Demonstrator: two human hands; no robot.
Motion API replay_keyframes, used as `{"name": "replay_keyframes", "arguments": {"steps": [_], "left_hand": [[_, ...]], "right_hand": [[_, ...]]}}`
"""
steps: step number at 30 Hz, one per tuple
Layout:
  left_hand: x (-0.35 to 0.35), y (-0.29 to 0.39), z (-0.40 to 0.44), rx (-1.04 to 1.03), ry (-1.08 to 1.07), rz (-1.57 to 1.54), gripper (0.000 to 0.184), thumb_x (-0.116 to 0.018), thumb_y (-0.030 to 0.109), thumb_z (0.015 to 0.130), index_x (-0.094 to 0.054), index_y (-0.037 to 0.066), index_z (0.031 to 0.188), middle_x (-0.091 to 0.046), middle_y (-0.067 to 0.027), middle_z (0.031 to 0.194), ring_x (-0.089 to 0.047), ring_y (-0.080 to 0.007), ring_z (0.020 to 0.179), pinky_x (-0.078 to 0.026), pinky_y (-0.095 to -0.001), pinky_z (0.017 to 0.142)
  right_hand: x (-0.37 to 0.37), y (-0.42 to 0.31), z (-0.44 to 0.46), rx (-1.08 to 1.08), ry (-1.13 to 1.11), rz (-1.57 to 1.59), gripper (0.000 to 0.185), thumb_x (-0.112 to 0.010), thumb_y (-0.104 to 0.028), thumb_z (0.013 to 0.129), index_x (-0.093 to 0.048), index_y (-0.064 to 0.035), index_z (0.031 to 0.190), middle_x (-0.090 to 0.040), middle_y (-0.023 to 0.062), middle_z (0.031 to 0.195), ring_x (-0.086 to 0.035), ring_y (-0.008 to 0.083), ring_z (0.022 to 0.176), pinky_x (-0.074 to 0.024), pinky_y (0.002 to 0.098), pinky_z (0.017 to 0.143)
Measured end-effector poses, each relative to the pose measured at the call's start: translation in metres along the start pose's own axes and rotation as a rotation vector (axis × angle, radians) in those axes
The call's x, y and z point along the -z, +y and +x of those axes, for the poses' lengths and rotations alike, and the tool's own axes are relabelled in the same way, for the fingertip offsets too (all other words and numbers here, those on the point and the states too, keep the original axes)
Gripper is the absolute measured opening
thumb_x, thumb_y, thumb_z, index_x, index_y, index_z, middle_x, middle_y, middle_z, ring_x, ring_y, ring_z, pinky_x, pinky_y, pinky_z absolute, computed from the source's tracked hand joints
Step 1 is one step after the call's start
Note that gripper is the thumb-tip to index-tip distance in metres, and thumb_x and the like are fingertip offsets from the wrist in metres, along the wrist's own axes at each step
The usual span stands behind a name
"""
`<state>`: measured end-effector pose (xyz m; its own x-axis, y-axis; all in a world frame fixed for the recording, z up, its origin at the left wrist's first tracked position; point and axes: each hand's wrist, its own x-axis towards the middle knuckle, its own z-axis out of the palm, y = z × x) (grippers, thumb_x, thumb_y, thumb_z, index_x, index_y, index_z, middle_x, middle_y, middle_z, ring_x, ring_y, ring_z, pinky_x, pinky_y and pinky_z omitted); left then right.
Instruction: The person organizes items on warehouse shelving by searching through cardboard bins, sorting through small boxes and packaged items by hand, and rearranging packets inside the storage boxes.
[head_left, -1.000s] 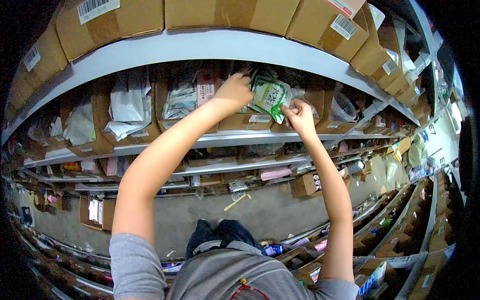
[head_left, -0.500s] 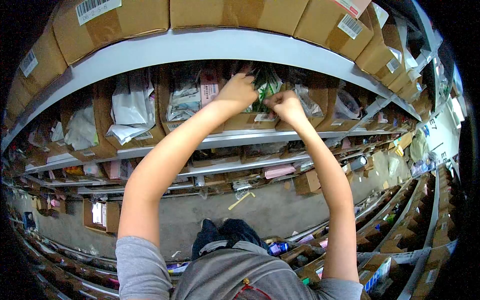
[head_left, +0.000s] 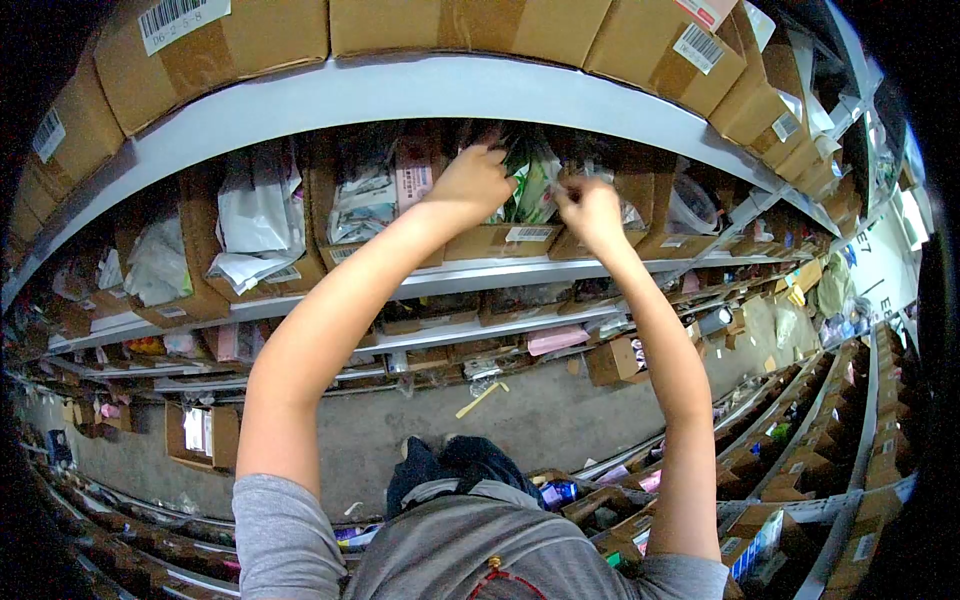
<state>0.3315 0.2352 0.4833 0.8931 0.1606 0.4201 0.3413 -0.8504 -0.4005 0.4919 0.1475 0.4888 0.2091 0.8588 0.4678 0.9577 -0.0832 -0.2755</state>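
We see the left hand (head_left: 475,182) reaching into an open brown cardboard box (head_left: 490,243) on the middle shelf, its fingers curled at the left side of a row of glossy green-and-white plastic packets (head_left: 533,182). Its fingertips are lost in the shadow, so we cannot tell whether they grip anything.

The right hand (head_left: 597,210) is at the right edge of those packets, thumb and fingers drawn narrow; the blur keeps us from telling whether a packet edge is pinched between them. The packets stand roughly upright inside the box, behind its front wall, which carries a white barcode label (head_left: 529,234).

To the left of the box we find a pink-and-white printed carton (head_left: 412,178), near the left wrist, and beyond it a heap of white-and-grey flat packets (head_left: 362,208). Above runs a pale grey metal shelf beam (head_left: 440,95).

As for progress, we judge the handling of the packets to be under way and unfinished: both hands are at them, and we see none lifted clear of the box. How many remain untouched we cannot count, since the back of the row is dark.
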Motion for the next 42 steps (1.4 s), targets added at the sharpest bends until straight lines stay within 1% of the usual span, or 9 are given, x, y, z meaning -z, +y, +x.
{"name": "replay_keyframes", "arguments": {"steps": [2,5,7,11,15,28,37,40,42], "left_hand": [[0.000,-0.002,0.001,-0.002,0.023,0.019,0.021,-0.045,0.013,0.068,-0.058,0.010,0.083,-0.058,-0.0068,0.077,-0.049,-0.0201,0.088,-0.038,-0.0307,0.071],[0.001,0.000,-0.001,0.060,-0.047,-0.057,0.026,-0.044,0.013,0.070,-0.056,0.012,0.093,-0.058,-0.0076,0.079,-0.049,-0.0219,0.090,-0.037,-0.0340,0.073],[-0.001,0.001,-0.001,-0.059,-0.087,0.026,0.030,-0.043,0.013,0.071,-0.054,0.014,0.099,-0.057,-0.0083,0.083,-0.047,-0.0236,0.095,-0.035,-0.0374,0.076],[-0.002,0.006,0.002,-0.027,-0.148,0.037,0.025,-0.044,0.015,0.071,-0.057,0.013,0.092,-0.056,-0.0066,0.090,-0.043,-0.0234,0.101,-0.031,-0.0377,0.082],[0.001,0.005,0.002,-0.032,-0.145,0.014,0.017,-0.046,0.012,0.067,-0.060,0.008,0.076,-0.056,-0.0063,0.089,-0.040,-0.0220,0.104,-0.032,-0.0373,0.080],[-0.008,0.002,-0.005,-0.037,-0.079,-0.031,0.019,-0.045,0.012,0.067,-0.059,0.006,0.078,-0.056,-0.0082,0.085,-0.040,-0.0237,0.101,-0.029,-0.0399,0.082],[-0.009,0.003,-0.006,-0.087,0.173,0.142,0.018,-0.047,0.013,0.066,-0.059,0.009,0.078,-0.058,-0.0031,0.071,-0.046,-0.0186,0.087,-0.033,-0.0303,0.074],[-0.010,0.003,-0.005,-0.084,0.163,0.138,0.020,-0.048,0.013,0.067,-0.059,0.010,0.083,-0.059,-0.0027,0.072,-0.046,-0.0184,0.088,-0.033,-0.0306,0.072],[-0.011,0.003,-0.005,-0.071,0.102,0.103,0.022,-0.048,0.012,0.067,-0.058,0.010,0.087,-0.059,-0.0024,0.072,-0.046,-0.0182,0.088,-0.032,-0.0312,0.071]], "right_hand": [[0.030,-0.007,-0.006,-0.020,0.085,0.232,0.021,-0.055,-0.019,0.070,-0.058,0.0002,0.077,-0.058,0.0141,0.071,-0.056,0.0264,0.065,-0.0431,0.0310,0.058],[0.048,0.025,-0.022,0.120,0.254,0.474,0.020,-0.053,-0.015,0.074,-0.056,0.0036,0.080,-0.052,0.0150,0.097,-0.056,0.0190,0.070,-0.0456,0.0275,0.054],[0.050,0.019,-0.047,-0.058,0.225,1.040,0.020,-0.051,-0.014,0.076,-0.055,0.0039,0.083,-0.045,0.0147,0.109,-0.056,0.0189,0.074,-0.0504,0.0253,0.052],[0.022,0.036,-0.101,-0.163,0.329,1.096,0.024,-0.052,-0.013,0.076,-0.053,0.0045,0.092,-0.052,0.0118,0.099,-0.053,0.0117,0.074,-0.0467,0.0185,0.050],[0.017,0.022,-0.127,-0.050,0.412,1.352,0.016,-0.051,-0.010,0.078,-0.051,0.0050,0.082,-0.050,0.0119,0.098,-0.048,0.0121,0.080,-0.0395,0.0229,0.068],[0.008,0.001,-0.141,-0.042,0.481,1.520,0.020,-0.052,-0.010,0.077,-0.050,0.0072,0.088,-0.053,0.0122,0.093,-0.052,0.0150,0.080,-0.0412,0.0254,0.071],[0.000,0.006,-0.146,-0.150,0.481,1.649,0.015,-0.048,-0.009,0.080,-0.049,0.0034,0.086,-0.055,0.0096,0.085,-0.055,0.0141,0.074,-0.0454,0.0238,0.064],[0.001,0.009,-0.147,-0.170,0.429,1.681,0.017,-0.051,-0.009,0.078,-0.050,0.0060,0.086,-0.050,0.0140,0.100,-0.052,0.0159,0.082,-0.0430,0.0260,0.071],[0.000,0.009,-0.144,-0.176,0.469,1.612,0.014,-0.047,-0.012,0.081,-0.048,0.0016,0.083,-0.055,0.0077,0.080,-0.055,0.0119,0.068,-0.0452,0.0213,0.056]]}}
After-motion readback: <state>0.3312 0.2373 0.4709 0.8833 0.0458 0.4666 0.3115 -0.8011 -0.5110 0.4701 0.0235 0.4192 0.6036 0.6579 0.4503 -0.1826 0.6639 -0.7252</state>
